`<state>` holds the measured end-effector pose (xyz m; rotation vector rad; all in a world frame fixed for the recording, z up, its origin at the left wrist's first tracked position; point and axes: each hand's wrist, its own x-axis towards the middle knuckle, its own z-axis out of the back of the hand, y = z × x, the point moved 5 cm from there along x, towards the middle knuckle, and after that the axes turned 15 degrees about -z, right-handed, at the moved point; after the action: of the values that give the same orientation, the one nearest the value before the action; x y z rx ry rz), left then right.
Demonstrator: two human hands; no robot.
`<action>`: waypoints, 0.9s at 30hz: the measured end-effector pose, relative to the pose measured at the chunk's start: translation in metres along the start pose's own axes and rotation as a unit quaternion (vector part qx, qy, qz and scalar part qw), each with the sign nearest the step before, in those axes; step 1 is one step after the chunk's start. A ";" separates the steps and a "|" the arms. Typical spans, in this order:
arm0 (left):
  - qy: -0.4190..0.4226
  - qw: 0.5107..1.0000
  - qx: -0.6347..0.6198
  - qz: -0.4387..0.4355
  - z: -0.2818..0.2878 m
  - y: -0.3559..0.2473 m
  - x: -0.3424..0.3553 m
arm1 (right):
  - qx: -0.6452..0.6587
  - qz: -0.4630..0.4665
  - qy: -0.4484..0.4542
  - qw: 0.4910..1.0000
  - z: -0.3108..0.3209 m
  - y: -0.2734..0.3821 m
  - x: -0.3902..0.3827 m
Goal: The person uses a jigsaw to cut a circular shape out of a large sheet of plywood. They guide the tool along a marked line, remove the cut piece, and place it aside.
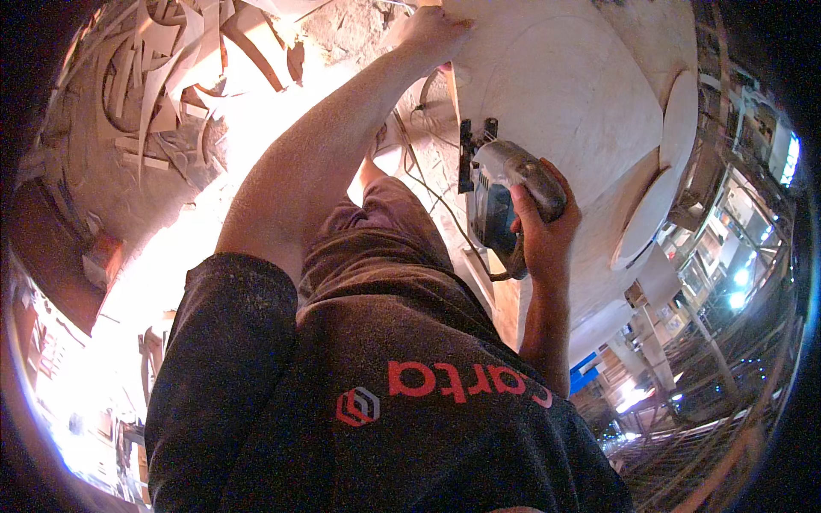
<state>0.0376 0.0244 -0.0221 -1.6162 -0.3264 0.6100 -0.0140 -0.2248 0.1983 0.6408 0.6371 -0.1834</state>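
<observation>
My left hand [432, 30] reaches to the top of the view, at the near-left edge of a large pale wooden board [581, 77]; its fingertips rest on the board, and whether they grip it is hard to tell. My right hand [543, 214] is wrapped round the handle of a grey and dark jigsaw [505, 184], its thumb over the near side. The tool stands at the board's edge, with a dark cord running down and looping beside my legs. A curved line is faintly visible on the board.
Scattered curved and straight wooden offcuts [150, 77] lie on the dusty, sunlit floor at the upper left. Round wooden pieces [641, 218] overlap at the board's right. A dark panel [47, 235] is at the left. Beyond the board are stacked materials and bright openings.
</observation>
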 end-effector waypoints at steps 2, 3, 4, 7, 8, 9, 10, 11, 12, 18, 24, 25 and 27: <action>0.010 1.000 -0.010 -0.016 -0.002 0.005 0.002 | 0.010 -0.009 0.008 1.000 0.000 0.002 0.001; 0.006 0.999 -0.038 0.001 -0.004 0.002 -0.001 | 0.012 -0.005 0.006 1.000 0.001 0.002 0.000; 0.002 0.998 -0.065 0.018 -0.005 -0.001 -0.004 | 0.015 -0.001 0.004 1.000 0.001 0.002 -0.001; -0.012 0.998 -0.054 0.037 -0.002 0.004 -0.003 | 0.018 -0.001 0.009 1.000 -0.001 0.005 -0.001; -0.017 0.998 -0.036 0.038 0.000 0.008 -0.002 | 0.019 -0.003 0.013 1.000 -0.002 0.006 -0.001; -0.016 0.998 -0.030 0.044 0.000 0.004 -0.003 | 0.022 -0.005 0.014 1.000 -0.002 0.006 -0.001; -0.015 0.998 -0.024 0.049 0.000 -0.001 -0.005 | 0.026 -0.007 0.015 1.000 -0.002 0.007 -0.001; -0.014 0.998 -0.018 0.055 0.000 -0.006 -0.006 | 0.029 -0.008 0.016 0.999 -0.002 0.007 -0.001; -0.019 0.998 -0.023 0.054 0.001 -0.007 -0.007 | 0.028 -0.004 0.017 0.999 -0.002 0.007 0.000; -0.006 0.998 -0.012 0.067 0.003 -0.011 -0.008 | 0.024 -0.009 0.005 1.000 -0.003 0.009 0.000; -0.004 0.997 -0.032 0.073 0.002 -0.012 -0.008 | 0.031 -0.004 -0.001 1.000 -0.003 0.010 0.000; -0.001 0.996 -0.041 0.074 0.001 -0.012 -0.008 | 0.035 -0.003 0.000 0.999 -0.003 0.009 0.001; 0.004 0.997 -0.047 0.069 0.001 -0.013 -0.009 | 0.039 -0.003 -0.003 0.999 -0.003 0.009 0.001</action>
<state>0.0317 0.0225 -0.0082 -1.7402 -0.2425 0.7017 -0.0117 -0.2156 0.2004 0.7133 0.6287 -0.2168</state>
